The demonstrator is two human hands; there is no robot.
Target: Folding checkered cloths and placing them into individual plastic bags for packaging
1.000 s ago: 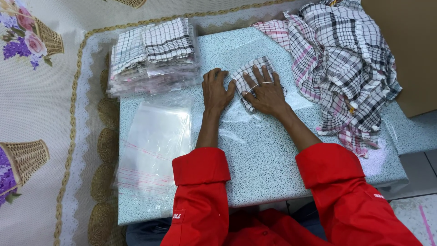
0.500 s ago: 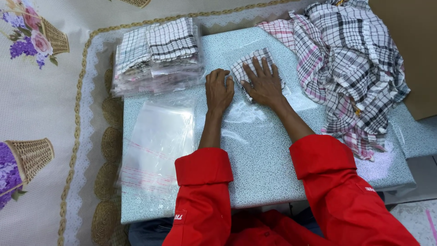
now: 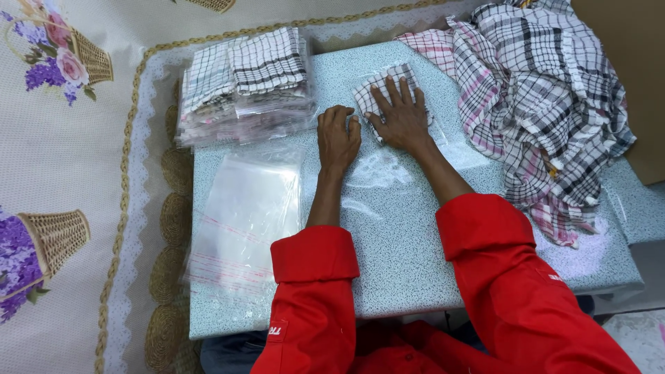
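Note:
My right hand (image 3: 400, 118) lies flat, fingers spread, on a small folded black-and-white checked cloth (image 3: 370, 93) at the far middle of the table. The cloth sits partly inside a clear plastic bag (image 3: 377, 170) that trails toward me. Just left of the cloth, my left hand (image 3: 337, 138) has its fingers curled down on the bag's edge, pinning it to the table. Both sleeves are red.
A stack of bagged folded cloths (image 3: 242, 83) stands at the far left of the speckled blue-grey table (image 3: 409, 263). A pile of empty clear bags (image 3: 242, 215) lies near left. A heap of loose checked cloths (image 3: 540, 104) fills the right side, beside a brown box (image 3: 637, 69).
My right hand has slid the folded cloth a little farther away across the table. My left hand has stayed beside it on the bag.

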